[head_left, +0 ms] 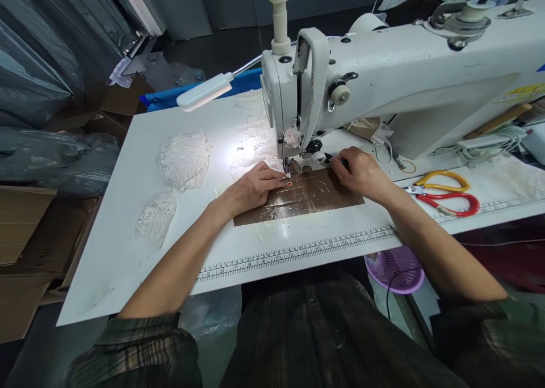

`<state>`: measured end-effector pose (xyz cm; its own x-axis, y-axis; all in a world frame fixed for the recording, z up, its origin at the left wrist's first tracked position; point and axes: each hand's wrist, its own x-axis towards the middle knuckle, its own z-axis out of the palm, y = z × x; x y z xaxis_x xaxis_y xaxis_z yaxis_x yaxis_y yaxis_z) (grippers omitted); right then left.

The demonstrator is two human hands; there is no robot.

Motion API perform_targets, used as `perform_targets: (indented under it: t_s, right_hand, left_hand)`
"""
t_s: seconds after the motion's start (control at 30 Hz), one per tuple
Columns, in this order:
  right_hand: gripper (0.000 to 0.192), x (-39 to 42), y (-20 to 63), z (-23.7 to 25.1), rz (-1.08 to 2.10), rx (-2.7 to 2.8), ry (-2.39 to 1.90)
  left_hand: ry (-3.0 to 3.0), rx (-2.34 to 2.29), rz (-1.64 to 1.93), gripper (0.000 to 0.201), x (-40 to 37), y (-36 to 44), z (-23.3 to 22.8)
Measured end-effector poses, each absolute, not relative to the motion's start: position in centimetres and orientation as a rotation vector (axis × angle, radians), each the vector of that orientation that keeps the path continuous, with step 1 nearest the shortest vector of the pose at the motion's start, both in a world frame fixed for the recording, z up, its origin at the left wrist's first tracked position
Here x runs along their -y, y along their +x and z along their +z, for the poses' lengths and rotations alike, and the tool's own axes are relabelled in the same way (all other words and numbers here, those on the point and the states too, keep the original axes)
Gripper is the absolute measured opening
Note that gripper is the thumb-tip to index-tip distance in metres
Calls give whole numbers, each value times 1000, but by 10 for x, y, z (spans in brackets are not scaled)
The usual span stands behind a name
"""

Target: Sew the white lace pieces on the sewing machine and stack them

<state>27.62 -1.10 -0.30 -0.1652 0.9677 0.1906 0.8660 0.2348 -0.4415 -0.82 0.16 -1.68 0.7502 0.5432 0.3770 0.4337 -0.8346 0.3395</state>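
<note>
The white sewing machine [374, 64] stands on the bench [114, 252], its lamp [206, 92] shining to its left. Just in front of the machine's needle, the left hand [253, 186] lies low over a brown plate [298, 198], fingers close together, their tips at the edge of the white lace fabric [258, 147]; I can't tell whether they pinch it. That fabric spreads from the needle to the machine's left. The right hand [357, 171], near the needle on the machine's right, is closed around a small black tool [328, 158]. Farther left of the machine lie 2 lace pieces [185, 160]; in front of its base, to the right, rest scissors [447, 192] with 1 yellow and 1 red handle.
</note>
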Motion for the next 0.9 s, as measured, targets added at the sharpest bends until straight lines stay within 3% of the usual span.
perform_targets:
  t_s: [0.1,0.17,0.33,0.5,0.9]
  right_hand:
    - [23,32,275,8,807,2056,-1563]
    - [20,44,269,8,920,2108,-1458]
    - [29,48,245,-3,573,2335,-1469]
    - [50,26,228,-10,225,2385,-1574]
    - [38,15,211,-11,157,2397,-1611]
  left_hand:
    - [2480,-916,804,24,-1,2,-15]
    - [2276,-1062,864,15,-2,9,-15]
    - [1854,-1128,865,25,-13,17,-18]
    - [1678,-998,838,36,-18,8,-19]
    - [1589,-978,758,37,-16,0,-12]
